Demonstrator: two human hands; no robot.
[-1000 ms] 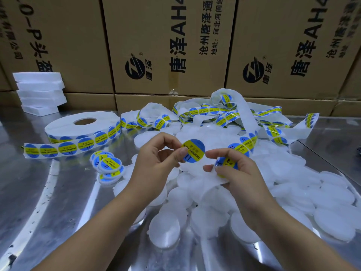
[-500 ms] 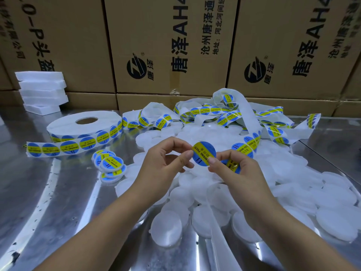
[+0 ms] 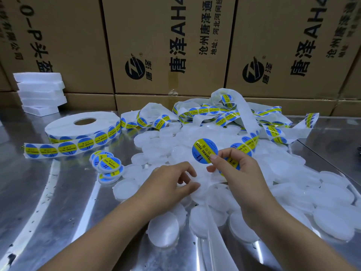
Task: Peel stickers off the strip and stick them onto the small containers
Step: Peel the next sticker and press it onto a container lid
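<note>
1. Head view: your right grip (image 3: 240,169) is pinching the peeled sticker (image 3: 204,149) by its lower edge between thumb and forefinger. It is holding the sticker up above the pile of small containers (image 3: 289,173). The strip (image 3: 246,116) is also passing through that same palm.
2. Your left grip (image 3: 168,182) is reaching into the pile with its fingers curled. I cannot tell whether it is grasping a container yet.
3. The sticker is hanging free, held only at one edge. It could be curling onto itself, or catching the strip just beside it, before you are pressing it down.
4. The strip is trailing from your palm back into the tangle behind. A quick pull could be dragging that tangle across the pile and knocking containers about.
5. The containers are lying overlapped and look light. Lifting one could be sliding its neighbours along the shiny worktop (image 3: 48,212).
6. With one grip managing both sticker and strip, you are risking an off-centre or creased label.
7. The labelled containers (image 3: 109,165) are sitting in a loose heap near the roll (image 3: 82,126). A careless sweep of your left arm could be scattering them.
</note>
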